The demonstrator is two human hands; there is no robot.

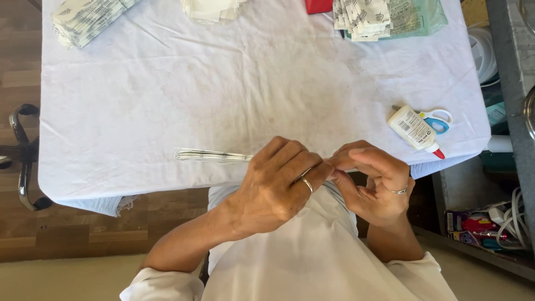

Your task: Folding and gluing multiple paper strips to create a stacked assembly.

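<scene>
Sideways, folded paper strip [212, 155] points left from left hand [276, 187]

A white, wrinkled cloth [167, 100] with faint stains covers the tabletop in bright, even light. Below it lies a brown wooden plank floor [22, 72]. A black metal chair frame [22, 150] stands at the left edge.

Our left hand [278, 184]: back up, fingers curled, tips pinched shut toward 3 o'clock, ring on the ring finger. Our right hand [374, 184]: palm turned toward us, fingers bent, tips pointing to 9 o'clock, also ringed. Fingertips of both meet at centre. Forearms run in from 7 and 5 o'clock, white sleeves pushed up.
</scene>
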